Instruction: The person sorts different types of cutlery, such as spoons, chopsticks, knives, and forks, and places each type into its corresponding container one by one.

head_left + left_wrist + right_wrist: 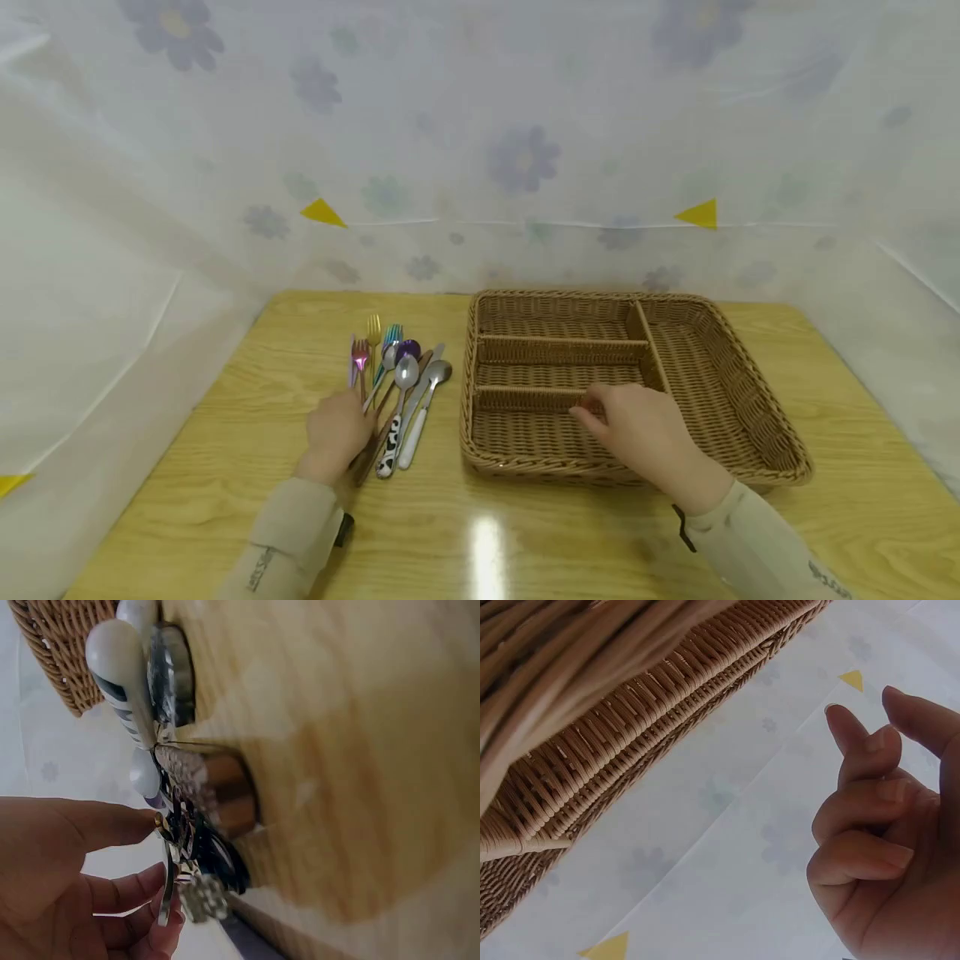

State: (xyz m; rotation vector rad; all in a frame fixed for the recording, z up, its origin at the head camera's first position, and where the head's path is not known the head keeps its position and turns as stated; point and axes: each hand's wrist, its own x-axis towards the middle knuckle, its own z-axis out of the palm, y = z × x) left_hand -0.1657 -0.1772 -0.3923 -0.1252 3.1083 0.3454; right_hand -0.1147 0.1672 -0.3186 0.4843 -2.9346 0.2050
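My left hand (pixel 339 433) is at the lower left of a pile of cutlery, with its thumb and fingers around a thin metal utensil handle (pixel 166 889); I cannot tell which utensil it belongs to. Just beyond the hand lies a pink fork (pixel 361 357), beside a gold fork (pixel 374 329). A spoon with a cow-patterned handle (pixel 389 446) and a white-handled spoon (pixel 415 437) lie to the right of it. My right hand (pixel 637 429) hovers over the front of the wicker basket (pixel 471 417), its fingers loosely curled and holding nothing.
The basket has two dividers making three compartments on its left, plus a long one (pixel 708 383) along its right side. A wooden table (pixel 247 375) carries everything. Behind stands a flowered white curtain (pixel 465 125) with yellow triangles.
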